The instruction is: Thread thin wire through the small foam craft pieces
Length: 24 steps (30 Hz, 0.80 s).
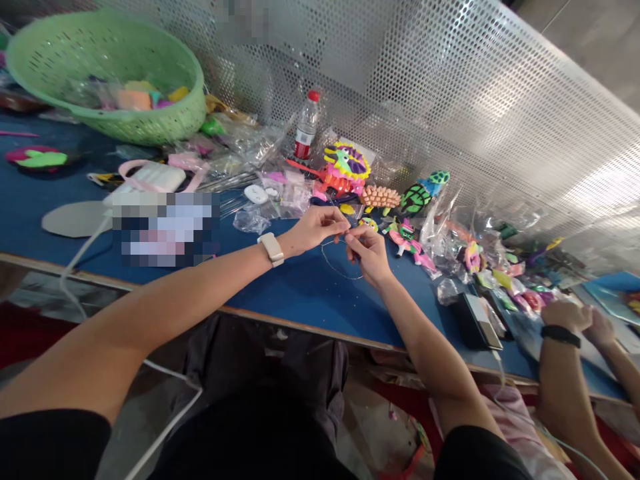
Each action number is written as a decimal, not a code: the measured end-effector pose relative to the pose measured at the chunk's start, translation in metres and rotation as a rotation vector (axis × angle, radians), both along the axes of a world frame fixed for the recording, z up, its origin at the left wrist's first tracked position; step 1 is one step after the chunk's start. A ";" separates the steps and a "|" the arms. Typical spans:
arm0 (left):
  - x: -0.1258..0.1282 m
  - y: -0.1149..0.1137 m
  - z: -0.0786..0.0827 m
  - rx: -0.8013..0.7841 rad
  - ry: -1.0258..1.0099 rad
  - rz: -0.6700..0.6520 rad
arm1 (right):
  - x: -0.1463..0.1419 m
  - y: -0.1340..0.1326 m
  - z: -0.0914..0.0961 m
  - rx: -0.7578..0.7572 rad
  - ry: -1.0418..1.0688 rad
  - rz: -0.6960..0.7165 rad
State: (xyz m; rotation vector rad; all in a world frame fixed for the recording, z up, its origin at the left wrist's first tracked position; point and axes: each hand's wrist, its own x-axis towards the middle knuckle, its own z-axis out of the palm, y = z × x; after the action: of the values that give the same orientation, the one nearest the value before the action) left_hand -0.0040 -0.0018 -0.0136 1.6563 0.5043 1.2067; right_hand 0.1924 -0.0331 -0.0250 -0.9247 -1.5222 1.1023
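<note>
My left hand (320, 229), with a pale watch on its wrist, pinches one end of a thin clear cord (340, 268) above the blue table (300, 287). My right hand (369, 253) pinches the cord right beside it, fingertips almost touching. The cord hangs in a loop below both hands. Something small sits between the fingertips; I cannot make it out. Just beyond the hands lie colourful foam toy figures (350, 170).
A green plastic basket (107, 73) with foam pieces stands at the back left, and a water bottle (306, 125) stands against the perforated metal wall. Clear bags of parts (465, 253) crowd the right. Another person's hands (580, 317) work at the far right.
</note>
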 end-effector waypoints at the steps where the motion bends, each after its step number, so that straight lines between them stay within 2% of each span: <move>1: 0.001 0.000 0.000 -0.016 -0.013 -0.012 | 0.000 0.000 0.000 -0.009 0.009 0.010; 4: 0.002 -0.002 0.000 -0.017 0.009 -0.022 | 0.003 0.002 0.001 0.008 -0.043 0.003; 6: 0.002 -0.003 0.001 0.016 0.036 0.024 | 0.007 0.003 0.002 0.080 -0.115 -0.045; 10: 0.001 -0.006 0.003 0.079 0.119 0.159 | 0.013 0.002 0.007 0.370 -0.334 -0.203; 13: 0.001 -0.006 0.002 0.109 0.165 0.180 | 0.012 -0.001 0.008 0.529 -0.427 -0.245; 17: 0.000 -0.002 -0.001 0.154 0.184 0.164 | 0.011 -0.001 0.006 0.563 -0.485 -0.258; 24: -0.002 0.000 -0.002 0.130 0.199 0.105 | 0.018 0.005 0.008 0.566 -0.530 -0.219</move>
State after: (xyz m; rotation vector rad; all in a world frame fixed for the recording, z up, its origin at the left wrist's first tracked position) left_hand -0.0059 -0.0020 -0.0159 1.8929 0.6547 1.1776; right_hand 0.2108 -0.0283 -0.0169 -0.9852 -1.9591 0.2321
